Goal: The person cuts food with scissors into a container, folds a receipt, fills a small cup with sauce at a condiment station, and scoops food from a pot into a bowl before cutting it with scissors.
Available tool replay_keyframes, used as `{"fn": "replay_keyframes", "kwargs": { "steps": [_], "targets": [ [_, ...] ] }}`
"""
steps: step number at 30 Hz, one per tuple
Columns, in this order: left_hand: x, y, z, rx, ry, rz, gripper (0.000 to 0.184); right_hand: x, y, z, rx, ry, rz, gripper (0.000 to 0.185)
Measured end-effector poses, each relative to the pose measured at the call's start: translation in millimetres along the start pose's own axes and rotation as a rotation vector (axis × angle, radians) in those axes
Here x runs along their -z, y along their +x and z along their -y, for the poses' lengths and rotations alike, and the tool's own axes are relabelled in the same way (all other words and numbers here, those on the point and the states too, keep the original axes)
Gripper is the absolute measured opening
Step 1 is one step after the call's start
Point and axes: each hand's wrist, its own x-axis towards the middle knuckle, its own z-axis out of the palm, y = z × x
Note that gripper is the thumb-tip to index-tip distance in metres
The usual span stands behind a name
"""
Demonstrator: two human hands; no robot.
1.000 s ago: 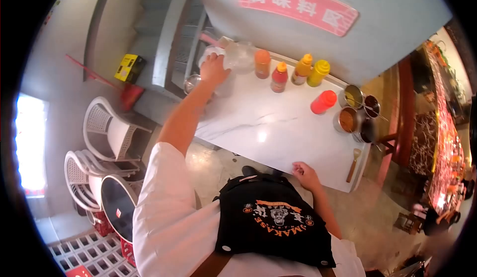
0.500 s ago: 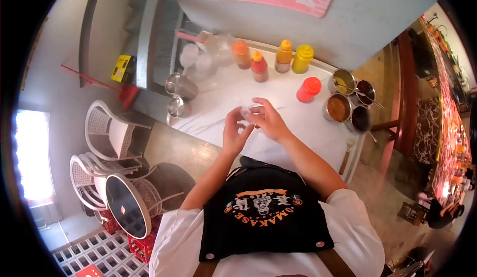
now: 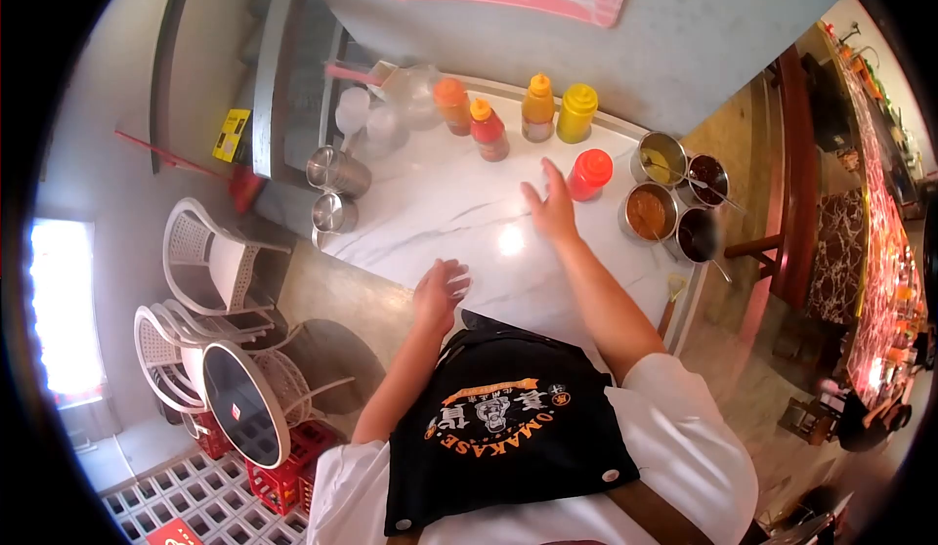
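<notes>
My right hand point(image 3: 553, 209) reaches over the white marbled table point(image 3: 440, 218), thumb and fingers apart, holding nothing. Just right of its fingertips stands a red squeeze bottle point(image 3: 590, 174), a small gap between them. Low at the table's near edge, my left hand point(image 3: 440, 296) has its fingers curled around what looks like a small clear plastic cup point(image 3: 459, 281), mostly hidden by the hand. Behind the right hand are a red sauce bottle with a yellow cap point(image 3: 489, 133), an orange bottle point(image 3: 451, 107), an amber bottle point(image 3: 537, 110) and a yellow bottle point(image 3: 577, 115).
Several metal sauce pots point(image 3: 649, 211) with spoons crowd the table's right side. Two metal containers point(image 3: 337, 172) stand at its left edge, near stacked clear plastic cups point(image 3: 383, 127). A brush point(image 3: 672, 303) lies at the right edge. White chairs point(image 3: 207, 257) are on the floor at left.
My hands were together over the table, fingering a small clear piece. They have parted: the right moved right toward the red squeeze bottle, the left drew back toward my body.
</notes>
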Motion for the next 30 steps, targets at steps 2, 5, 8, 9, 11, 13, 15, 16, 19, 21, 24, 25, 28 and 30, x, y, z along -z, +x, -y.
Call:
{"fn": "replay_keyframes", "kwargs": {
  "steps": [2,5,8,9,11,13,15,16,19,21,24,25,28,30],
  "targets": [
    [18,-3,3,-0.004,-0.031,-0.047,0.035,8,10,-17,-0.057,-0.024,-0.033,0.065],
    [45,-4,5,-0.011,-0.063,-0.08,0.036,17,13,-32,-0.159,-0.095,-0.095,0.066],
    [64,-4,0,0.001,-0.064,-0.114,0.039,24,24,-42,-0.207,-0.127,-0.161,0.07],
    [71,-4,0,-0.002,-0.065,-0.147,0.041,24,30,-41,-0.246,-0.136,-0.203,0.071],
    [90,-5,-1,-0.021,-0.025,-0.105,0.04,22,53,-36,-0.236,-0.128,-0.256,0.078],
    [101,-4,-5,-0.043,0.012,-0.069,0.04,18,80,-21,-0.113,-0.233,-0.43,0.086],
    [112,-6,-9,-0.09,0.018,-0.032,0.038,13,108,-19,-0.105,-0.245,-0.499,0.09],
    [113,-9,-12,-0.091,0.021,-0.036,0.038,14,118,-17,-0.124,-0.153,-0.493,0.088],
    [113,-17,-16,-0.156,0.083,-0.054,0.037,12,132,-25,-0.107,-0.053,-0.54,0.083],
    [114,-17,-22,-0.104,0.178,-0.061,0.036,14,128,-24,-0.2,-0.136,-0.515,0.081],
    [117,-9,-42,-0.08,0.251,-0.002,0.038,0,80,-15,-0.178,-0.096,-0.524,0.081],
    [116,-3,-46,-0.079,0.29,0.024,0.039,-6,57,-9,-0.146,-0.126,-0.536,0.079],
    [116,28,-53,-0.077,0.257,0.122,0.041,-23,-17,17,-0.166,-0.051,-0.343,0.075],
    [106,40,-61,-0.047,0.216,0.194,0.042,-20,-53,49,-0.132,-0.145,-0.132,0.073]
  ]
}}
